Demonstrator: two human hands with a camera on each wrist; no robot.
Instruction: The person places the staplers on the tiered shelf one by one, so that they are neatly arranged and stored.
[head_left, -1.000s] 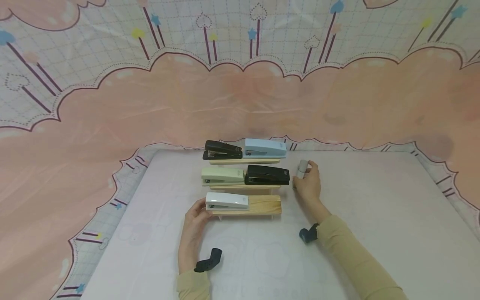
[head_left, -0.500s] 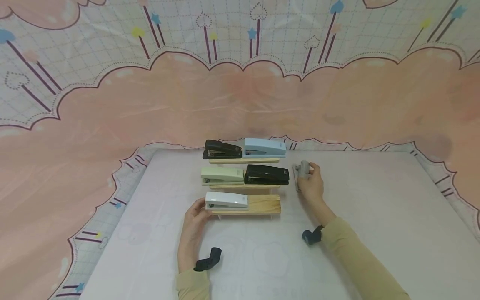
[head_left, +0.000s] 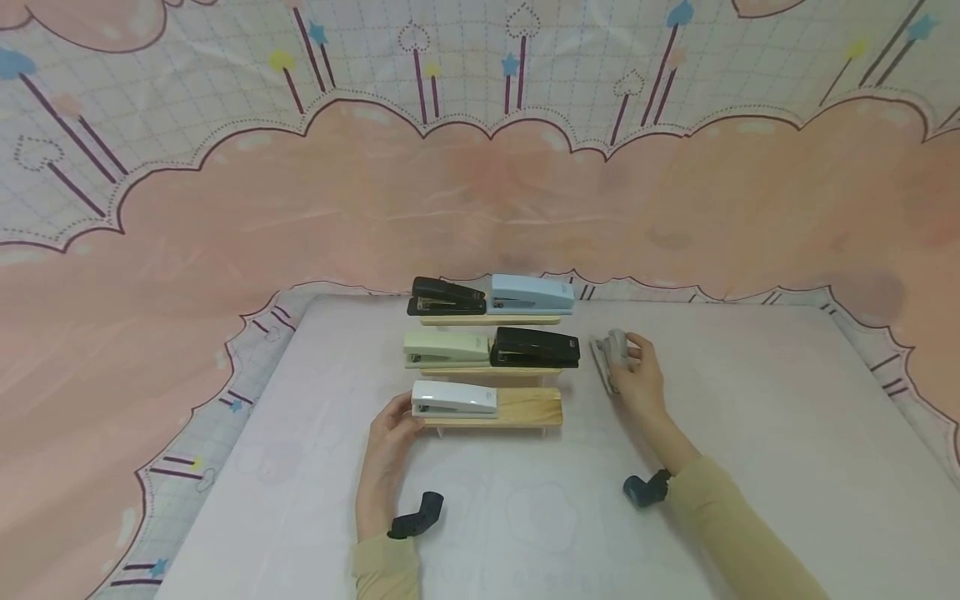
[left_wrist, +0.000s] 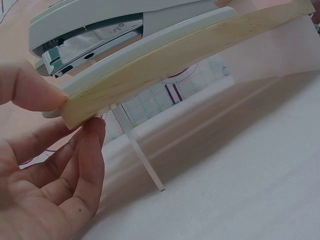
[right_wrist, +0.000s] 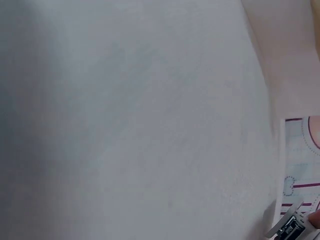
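Observation:
On the left, my left hand (head_left: 388, 446) pinches the end of the lowest wooden shelf board (head_left: 529, 406), thumb on top and fingers underneath in the left wrist view. A white stapler (head_left: 453, 398) lies on that board's left half, and the wood to its right is bare. My right hand (head_left: 641, 385) grips a grey stapler (head_left: 617, 348) to the right of the shelves, partly covered by the fingers. In the right wrist view only the metal nose of the grey stapler (right_wrist: 291, 228) and a fingertip show, at the bottom right corner.
The middle shelf carries a pale green stapler (head_left: 446, 347) and a black stapler (head_left: 536, 347). On the top shelf stand another black stapler (head_left: 447, 298) and a light blue stapler (head_left: 532, 294). A white cloth (head_left: 300, 500) covers the table; a patterned curtain (head_left: 480, 192) hangs behind.
My right hand has moved right and slightly toward me with the grey stapler, which has turned so more of its side shows. The left hand has stayed on the board.

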